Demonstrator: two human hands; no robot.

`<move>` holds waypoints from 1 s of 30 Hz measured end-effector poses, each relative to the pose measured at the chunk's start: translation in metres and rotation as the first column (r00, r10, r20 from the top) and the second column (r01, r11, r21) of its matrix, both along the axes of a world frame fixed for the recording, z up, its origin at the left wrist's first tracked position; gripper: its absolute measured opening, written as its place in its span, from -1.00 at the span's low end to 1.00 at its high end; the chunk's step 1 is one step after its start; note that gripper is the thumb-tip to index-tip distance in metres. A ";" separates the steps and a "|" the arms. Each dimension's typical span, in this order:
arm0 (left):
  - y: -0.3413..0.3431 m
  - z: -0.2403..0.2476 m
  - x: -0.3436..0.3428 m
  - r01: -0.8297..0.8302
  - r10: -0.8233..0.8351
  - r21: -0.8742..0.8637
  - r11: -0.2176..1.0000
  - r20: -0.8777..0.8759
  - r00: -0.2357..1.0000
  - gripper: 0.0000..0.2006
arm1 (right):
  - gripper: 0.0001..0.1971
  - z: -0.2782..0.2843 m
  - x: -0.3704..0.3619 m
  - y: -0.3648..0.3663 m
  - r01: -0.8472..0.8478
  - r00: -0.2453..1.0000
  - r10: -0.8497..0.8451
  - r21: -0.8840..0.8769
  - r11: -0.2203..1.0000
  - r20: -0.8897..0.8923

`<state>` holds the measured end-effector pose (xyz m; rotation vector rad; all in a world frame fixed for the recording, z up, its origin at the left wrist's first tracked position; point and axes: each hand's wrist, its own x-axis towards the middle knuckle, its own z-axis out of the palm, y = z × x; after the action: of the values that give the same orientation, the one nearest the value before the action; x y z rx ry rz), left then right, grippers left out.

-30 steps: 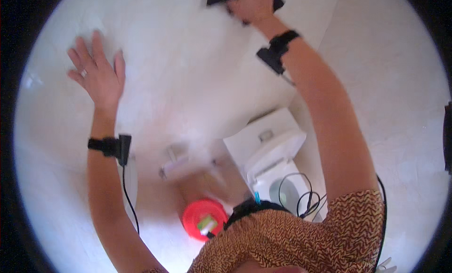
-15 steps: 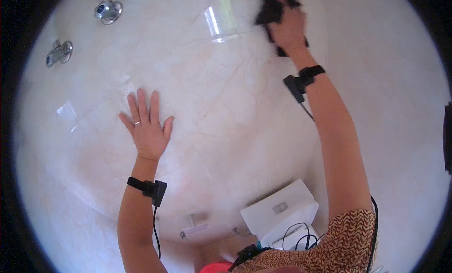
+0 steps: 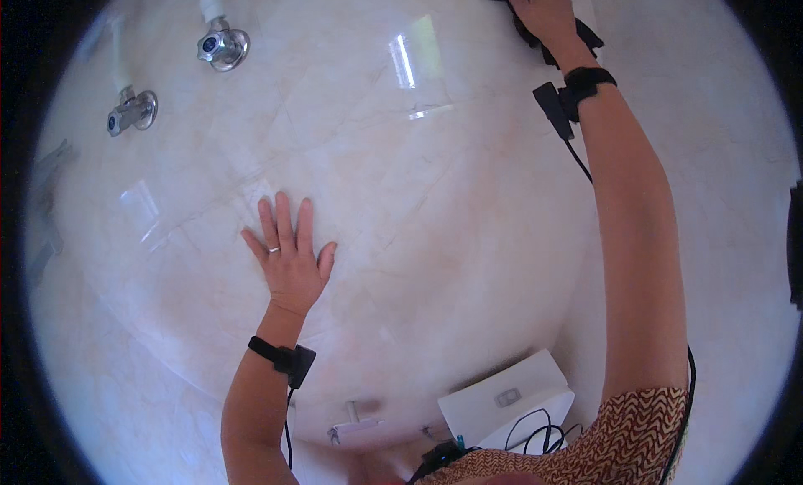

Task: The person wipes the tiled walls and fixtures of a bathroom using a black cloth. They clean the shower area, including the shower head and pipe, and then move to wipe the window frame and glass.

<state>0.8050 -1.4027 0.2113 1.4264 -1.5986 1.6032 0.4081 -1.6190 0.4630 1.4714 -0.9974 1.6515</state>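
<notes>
My left hand (image 3: 294,263) lies flat on the glossy marble-patterned tiled wall (image 3: 393,184), fingers spread, a ring on one finger and nothing held. At the top right, my right arm is stretched far up, and my right hand (image 3: 548,15) grips a bunched black cloth (image 3: 589,38). The cloth is pressed on the wall beside the corner, and its upper part is cut off by the picture's top edge.
Two chrome valves (image 3: 224,47) with white pipes stick out at the upper left. Below stands a white toilet cistern (image 3: 477,414) with a black cable (image 3: 544,431) over it. A small holder (image 3: 355,426) is fixed low on the wall. The side wall (image 3: 719,234) meets at right.
My right hand has slid the black cloth higher up the wall beside the corner. The whole view has shifted, while my left hand keeps its place on the tiles.
</notes>
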 end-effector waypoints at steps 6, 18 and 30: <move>0.002 0.000 -0.004 0.047 -0.047 -0.006 0.999 -0.015 0.999 -0.29 | -0.27 -0.006 -0.007 -0.010 -0.166 0.955 0.165 -0.017 0.986 0.248; 0.002 0.007 -0.009 0.051 -0.050 0.013 0.999 -0.062 0.997 -0.31 | -0.31 -0.123 -0.076 -0.081 -0.148 0.857 0.048 0.155 0.977 0.513; 0.002 0.012 0.001 0.131 -0.124 0.062 0.989 -0.106 0.987 -0.22 | -0.43 -0.258 0.208 0.123 -0.515 0.653 0.536 0.205 0.832 -0.535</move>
<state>0.8061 -1.4004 0.2236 1.3876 -1.6642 1.3932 0.6158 -1.4963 0.2053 2.2581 -0.2519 1.3790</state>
